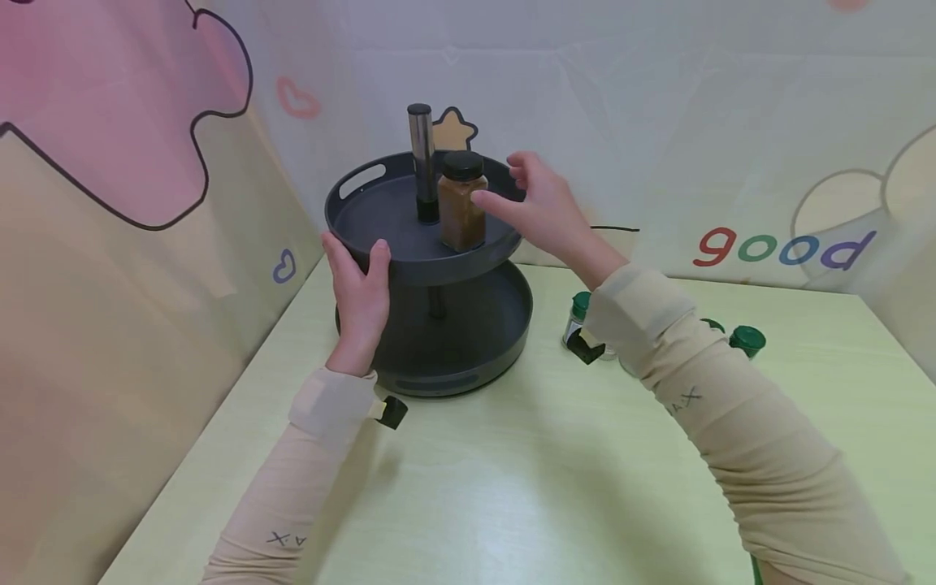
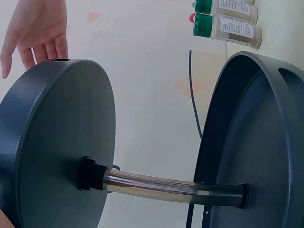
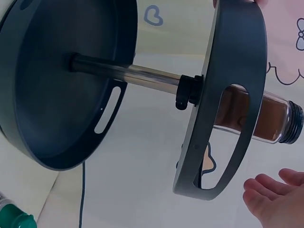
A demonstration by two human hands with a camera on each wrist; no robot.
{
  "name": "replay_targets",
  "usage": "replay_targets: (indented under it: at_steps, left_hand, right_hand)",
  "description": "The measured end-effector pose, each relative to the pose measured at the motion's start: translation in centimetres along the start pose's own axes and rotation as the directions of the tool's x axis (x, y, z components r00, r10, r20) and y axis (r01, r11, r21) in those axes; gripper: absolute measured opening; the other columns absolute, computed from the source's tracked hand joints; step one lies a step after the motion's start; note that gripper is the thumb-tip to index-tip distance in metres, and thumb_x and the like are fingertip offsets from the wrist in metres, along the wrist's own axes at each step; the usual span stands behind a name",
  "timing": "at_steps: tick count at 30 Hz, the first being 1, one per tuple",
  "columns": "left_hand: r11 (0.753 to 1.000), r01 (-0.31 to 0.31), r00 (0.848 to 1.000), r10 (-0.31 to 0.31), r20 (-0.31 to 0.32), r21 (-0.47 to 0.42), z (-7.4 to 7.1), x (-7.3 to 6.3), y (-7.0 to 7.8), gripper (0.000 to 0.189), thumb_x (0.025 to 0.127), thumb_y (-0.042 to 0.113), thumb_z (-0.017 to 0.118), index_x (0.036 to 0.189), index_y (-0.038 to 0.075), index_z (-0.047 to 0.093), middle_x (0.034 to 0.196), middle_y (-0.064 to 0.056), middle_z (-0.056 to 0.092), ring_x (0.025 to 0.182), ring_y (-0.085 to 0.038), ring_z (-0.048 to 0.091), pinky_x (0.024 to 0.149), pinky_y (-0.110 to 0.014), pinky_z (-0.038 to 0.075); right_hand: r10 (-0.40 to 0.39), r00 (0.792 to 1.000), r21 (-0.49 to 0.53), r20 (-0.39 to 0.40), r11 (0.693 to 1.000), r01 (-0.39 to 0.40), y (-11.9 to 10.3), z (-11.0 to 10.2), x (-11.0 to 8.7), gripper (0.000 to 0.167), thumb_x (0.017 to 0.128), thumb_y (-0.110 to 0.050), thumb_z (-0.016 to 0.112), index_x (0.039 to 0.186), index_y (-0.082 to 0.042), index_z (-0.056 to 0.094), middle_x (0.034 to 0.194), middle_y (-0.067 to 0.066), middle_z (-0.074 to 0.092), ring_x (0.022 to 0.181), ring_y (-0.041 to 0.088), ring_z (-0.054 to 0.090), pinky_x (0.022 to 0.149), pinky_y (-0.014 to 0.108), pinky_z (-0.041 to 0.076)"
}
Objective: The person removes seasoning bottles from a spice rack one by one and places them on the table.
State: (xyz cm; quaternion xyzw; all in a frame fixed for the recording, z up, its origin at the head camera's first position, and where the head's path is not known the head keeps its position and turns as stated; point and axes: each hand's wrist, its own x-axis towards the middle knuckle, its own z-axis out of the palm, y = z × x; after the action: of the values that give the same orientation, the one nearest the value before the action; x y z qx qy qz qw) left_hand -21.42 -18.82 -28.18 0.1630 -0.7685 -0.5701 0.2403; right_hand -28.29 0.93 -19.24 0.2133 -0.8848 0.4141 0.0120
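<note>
A two-tier dark grey round rack (image 1: 449,374) stands on the table, its metal post (image 1: 421,154) rising through the upper tray (image 1: 380,207). On that tray, close to the post, stands a glass jar (image 1: 462,211) of brown contents with a black lid. My left hand (image 1: 358,292) rests against the upper tray's outer wall at the front left, thumb and fingers spread. Beside the jar my right hand (image 1: 544,199) is raised over the tray's right rim with loosely bent fingers. In the right wrist view, a gap separates this hand (image 3: 280,199) from the jar (image 3: 270,118).
Several green-capped spice bottles stand on the table right of the rack, partly hidden by my right forearm; one bottle (image 1: 579,313) shows near the wrist. The lower tray (image 2: 256,137) lies under the upper one. A printed cloth backdrop (image 1: 658,122) rises behind the table.
</note>
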Motion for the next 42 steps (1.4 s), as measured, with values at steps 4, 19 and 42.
replay_targets:
  at_steps: [4,19,42]
  left_hand:
    - [1.000,0.008,1.000,-0.008,0.003,0.005,0.0,0.0,0.0,0.083,0.086,0.048,0.040,0.142,0.014,-0.010,0.149,0.003,-0.013,0.136,-0.007,-0.011,0.111,-0.027,-0.003]
    - [1.000,0.008,1.000,-0.008,0.006,0.012,-0.1,-0.2,0.0,0.082,0.086,0.048,0.039,0.142,0.014,-0.011,0.149,0.003,-0.013,0.136,-0.008,-0.011,0.111,-0.028,-0.003]
    - [1.000,-0.012,1.000,0.012,0.001,0.018,-0.3,-0.4,0.0,0.082,0.086,0.049,0.039,0.142,0.013,-0.010,0.149,0.003,-0.012,0.136,-0.008,-0.010,0.111,-0.028,-0.003]
  right_hand:
    - [0.013,1.000,0.025,0.009,1.000,-0.013,-0.2,0.6,0.5,0.075,0.078,-0.048,0.058,0.136,-0.012,0.027,0.135,0.006,0.039,0.122,0.018,0.037,0.098,0.036,0.037]
    - [-0.007,1.000,0.079,0.026,0.997,0.005,-0.3,2.7,1.5,0.066,0.077,-0.044,0.062,0.128,-0.010,0.036,0.117,0.005,0.052,0.105,0.016,0.046,0.087,0.035,0.041]
    - [-0.027,1.000,-0.027,-0.008,0.999,0.027,-0.2,3.8,1.7,0.053,0.078,-0.040,0.061,0.118,-0.009,0.044,0.103,0.005,0.057,0.090,0.016,0.051,0.075,0.030,0.045]
